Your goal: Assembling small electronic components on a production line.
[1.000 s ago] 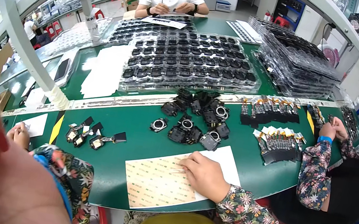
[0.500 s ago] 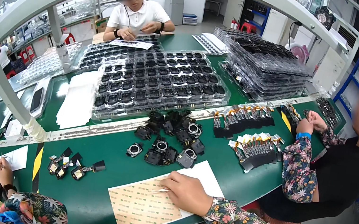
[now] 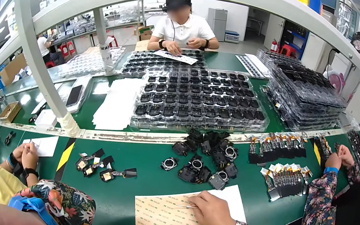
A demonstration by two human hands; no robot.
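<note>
My right hand (image 3: 214,213) is closed round a pair of thin pale tweezers (image 3: 184,206), their tips pointing left over a tan sheet printed with rows of green marks (image 3: 160,222). A white sheet (image 3: 237,203) lies partly beneath the same hand. At the lower left, my left arm is bent in a floral sleeve with a blue wrist strap (image 3: 31,206). Only part of my left hand (image 3: 2,216) shows at the picture's edge, its fingers out of sight. Beyond the sheets sits a pile of black camera-like modules with round rings (image 3: 197,164).
Small black and gold parts (image 3: 88,166) lie to the left. Flex-cable parts (image 3: 283,181) stand in rows to the right. Clear trays of black parts (image 3: 201,99) and stacked trays (image 3: 305,96) fill the far side. Co-workers sit left, right and opposite; a frame post (image 3: 42,74) rises at left.
The whole view has swung left, so everything sits further right and lower. My right hand still holds the tweezers over the tan sheet. More of my left arm now shows.
</note>
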